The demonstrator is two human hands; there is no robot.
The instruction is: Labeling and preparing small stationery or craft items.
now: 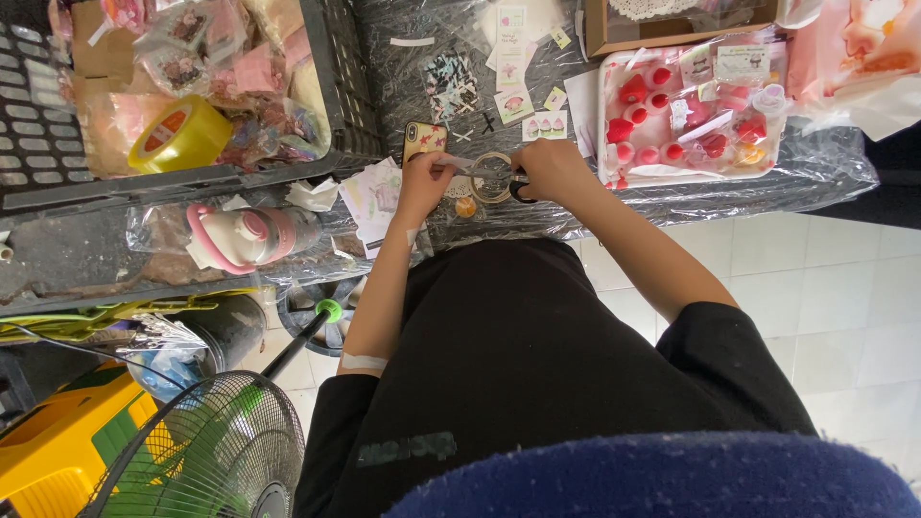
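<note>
While your left hand (422, 182) pinches a tape strip (459, 163) and your right hand (547, 168) grips scissors (508, 182), a phone (424, 139) and tape roll (491, 177) crowd the counter (672, 197)

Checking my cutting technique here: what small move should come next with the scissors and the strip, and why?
Probably close the scissors: the right hand holds them against the thin strip that the left hand pinches taut beside the tape ring.

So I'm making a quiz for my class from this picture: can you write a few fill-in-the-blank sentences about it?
1. The right hand holds black-handled ____ over the tape ring.
2. The tape roll in the crate is ____.
3. The white tray holds mostly ____ pieces.

Missing words: scissors; yellow; red
</note>
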